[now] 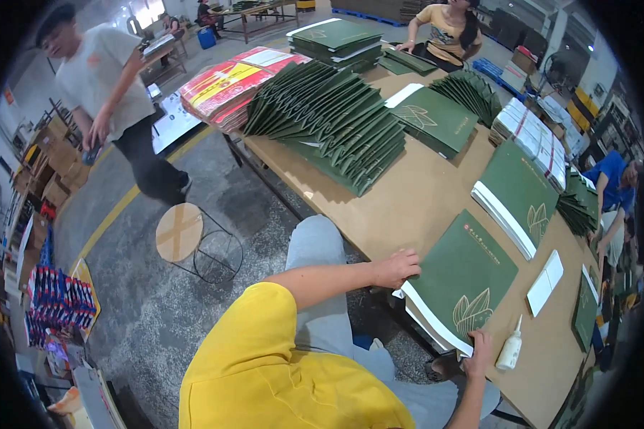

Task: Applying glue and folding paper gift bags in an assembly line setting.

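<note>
Yellow shirt (265,357) is nearest; left hand (397,268) and right hand (479,354), apart, hold the green stack (466,275) at corners, perhaps for evenness.

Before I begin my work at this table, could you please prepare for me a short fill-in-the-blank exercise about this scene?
The left hand and right hand touch a stack whose top is ____ in colour.
Of these hands, the ____ one is nearer the bottle.
In the picture, the stool stands to the ____ of the table.
The camera wearer's shirt is ____ in colour.

Missing words: green; right; left; yellow.
</note>
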{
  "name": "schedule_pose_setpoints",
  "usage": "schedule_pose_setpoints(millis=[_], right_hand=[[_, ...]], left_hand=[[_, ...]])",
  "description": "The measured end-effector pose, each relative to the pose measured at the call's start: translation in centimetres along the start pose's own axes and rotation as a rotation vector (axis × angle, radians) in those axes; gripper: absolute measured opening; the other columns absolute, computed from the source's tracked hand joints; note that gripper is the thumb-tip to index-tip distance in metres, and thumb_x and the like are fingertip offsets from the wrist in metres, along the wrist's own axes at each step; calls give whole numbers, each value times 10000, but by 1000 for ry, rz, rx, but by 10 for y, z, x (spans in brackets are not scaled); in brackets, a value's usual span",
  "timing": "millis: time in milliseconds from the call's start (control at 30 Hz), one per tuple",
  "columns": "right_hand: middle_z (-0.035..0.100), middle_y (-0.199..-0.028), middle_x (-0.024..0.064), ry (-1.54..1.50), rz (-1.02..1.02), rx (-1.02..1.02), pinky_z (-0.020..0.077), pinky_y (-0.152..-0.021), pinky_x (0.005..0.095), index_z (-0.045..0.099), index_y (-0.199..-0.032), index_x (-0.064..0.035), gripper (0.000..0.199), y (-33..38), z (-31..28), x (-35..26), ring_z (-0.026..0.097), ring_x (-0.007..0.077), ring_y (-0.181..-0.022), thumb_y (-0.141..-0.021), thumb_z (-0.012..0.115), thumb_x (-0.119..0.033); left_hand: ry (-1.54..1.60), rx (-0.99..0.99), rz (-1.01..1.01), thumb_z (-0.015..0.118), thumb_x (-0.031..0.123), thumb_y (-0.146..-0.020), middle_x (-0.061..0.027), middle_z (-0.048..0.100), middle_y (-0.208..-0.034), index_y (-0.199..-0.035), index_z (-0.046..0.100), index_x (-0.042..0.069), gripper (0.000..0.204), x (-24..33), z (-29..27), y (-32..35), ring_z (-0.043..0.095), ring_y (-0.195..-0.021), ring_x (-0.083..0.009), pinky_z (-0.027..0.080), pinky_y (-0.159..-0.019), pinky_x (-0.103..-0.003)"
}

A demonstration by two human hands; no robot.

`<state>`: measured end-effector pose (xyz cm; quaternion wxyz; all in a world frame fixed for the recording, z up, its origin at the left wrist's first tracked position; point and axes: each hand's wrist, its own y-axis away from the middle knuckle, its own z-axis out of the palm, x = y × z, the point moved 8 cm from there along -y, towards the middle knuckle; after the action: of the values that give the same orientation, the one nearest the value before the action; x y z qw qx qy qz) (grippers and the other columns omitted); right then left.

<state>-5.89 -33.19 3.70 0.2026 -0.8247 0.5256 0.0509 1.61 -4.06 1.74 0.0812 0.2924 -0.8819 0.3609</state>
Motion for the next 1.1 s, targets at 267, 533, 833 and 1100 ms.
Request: schedule_pose_setpoints(millis=[267, 533, 833, 1100], right_hand=[[537, -925, 150, -35, 11, -27, 415, -767, 408, 560, -926, -41, 306, -4, -2, -2, 513, 350, -893, -629, 630, -41], [545, -917, 146, -59, 3, -29, 416, -771, 402, 572, -918, -42, 281, -2, -4, 0, 516, 342, -897, -642, 618, -24], [547, -910, 144, -58, 49, 84, 406, -779, 401, 577, -913, -38, 262, 3, 1, 3, 504, 337, -895, -663, 627, -97], [539, -904, 148, -54, 45, 110, 400, -774, 399, 575, -913, -46, 283, 6, 2, 4, 494, 341, -888, -650, 643, -126]], left_hand=[[4, -3, -37, 656, 237, -699, -92, 472, -839, -880, 540, 59, 279, 2, -3, -4, 455, -848, -281, 397, -712, -395], [21, -1, -19, 661, 215, -687, -95, 473, -841, -871, 543, 55, 271, 2, -1, -1, 454, -848, -284, 401, -720, -391], [42, -8, -97, 634, 93, -647, -99, 482, -874, -866, 562, 57, 233, -2, 0, 2, 454, -903, -285, 406, -765, -401], [15, -14, -85, 643, 107, -656, -97, 474, -864, -883, 557, 58, 248, -2, 1, 1, 458, -894, -292, 410, -746, -396]])
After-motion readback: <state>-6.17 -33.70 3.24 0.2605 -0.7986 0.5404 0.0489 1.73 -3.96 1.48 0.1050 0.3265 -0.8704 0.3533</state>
